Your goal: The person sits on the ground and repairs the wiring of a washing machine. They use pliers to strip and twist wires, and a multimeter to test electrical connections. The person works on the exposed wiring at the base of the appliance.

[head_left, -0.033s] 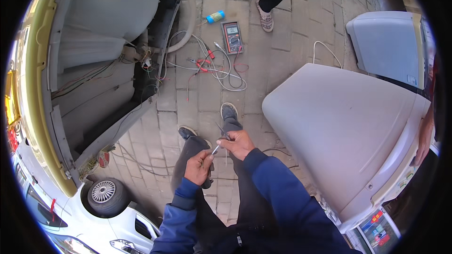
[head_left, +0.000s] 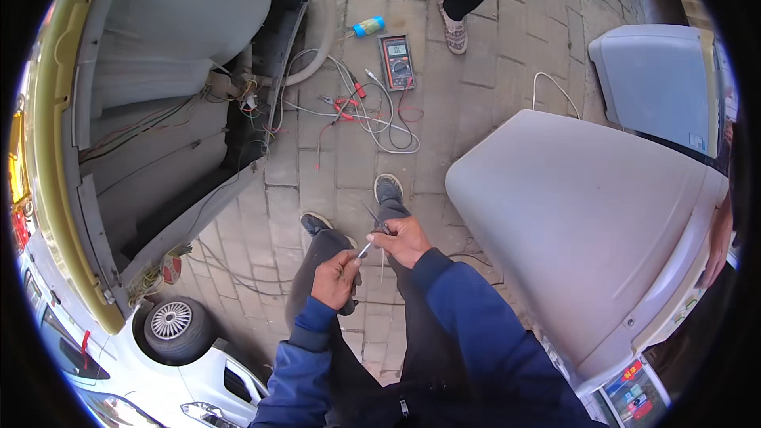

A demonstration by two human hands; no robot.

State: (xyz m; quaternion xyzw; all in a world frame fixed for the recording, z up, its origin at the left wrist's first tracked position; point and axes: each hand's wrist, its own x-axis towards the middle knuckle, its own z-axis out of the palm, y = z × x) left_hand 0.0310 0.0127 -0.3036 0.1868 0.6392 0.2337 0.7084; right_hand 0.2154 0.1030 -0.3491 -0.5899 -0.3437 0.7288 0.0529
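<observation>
In front of my knees, my left hand (head_left: 336, 280) pinches one end of a short, thin white piece (head_left: 364, 250) that looks like a wire or cable end. My right hand (head_left: 404, 242) meets it from the other side, fingers closed around a slim dark pointed tool (head_left: 371, 213) whose tip sticks out away from me. I cannot tell the tool's exact kind. A thin pale strand (head_left: 382, 268) hangs below the right hand. The fingertips partly hide what lies between them.
Left stands an opened appliance cabinet (head_left: 170, 150) with loose wires; a car wheel (head_left: 177, 330) is below it. On the paving lie a multimeter (head_left: 397, 62), red-clipped leads (head_left: 346, 108) and a blue cylinder (head_left: 369, 26). Right are a pale panel (head_left: 587, 222) and another person's hand (head_left: 717, 250).
The view has shifted slightly. Both hands keep the same grip and position, with no visible change in what they hold.
</observation>
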